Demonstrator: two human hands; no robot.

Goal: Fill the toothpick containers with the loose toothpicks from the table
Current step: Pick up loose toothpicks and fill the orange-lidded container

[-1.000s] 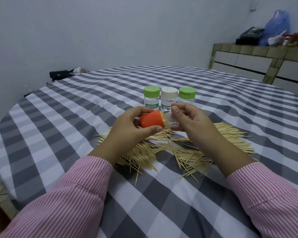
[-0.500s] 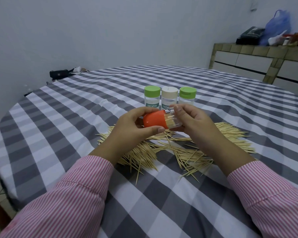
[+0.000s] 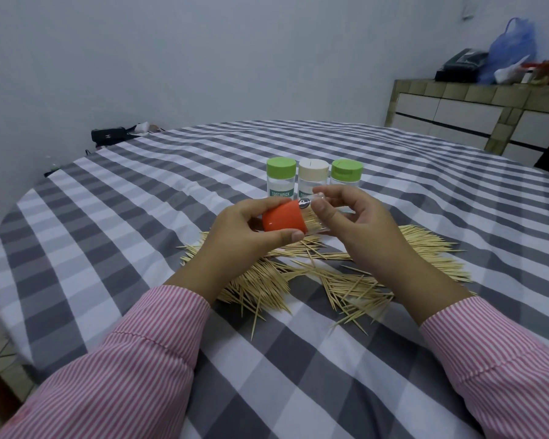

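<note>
Both hands hold one toothpick container above the heap of loose toothpicks [image 3: 324,274] on the bench [image 3: 114,236]. The left hand [image 3: 241,236] grips the orange cap [image 3: 284,219], thumb under it and fingers curled over its top. The right hand [image 3: 358,223] pinches the clear container [image 3: 317,217], thumb on its near side and fingers curled round the far side. The container lies tilted on its side, with toothpick ends showing inside just beside the cap's rim; whether the cap is fully seated cannot be told.

Just beyond the heap, three more containers stand upright in a row: a green-capped container [image 3: 281,180], a cream-capped container [image 3: 313,182] beside it, and a second green-capped container [image 3: 346,175] at the right end. The heap spreads from under the left wrist out past the right forearm. Pink-striped sleeves [image 3: 133,362] cover both forearms.
</note>
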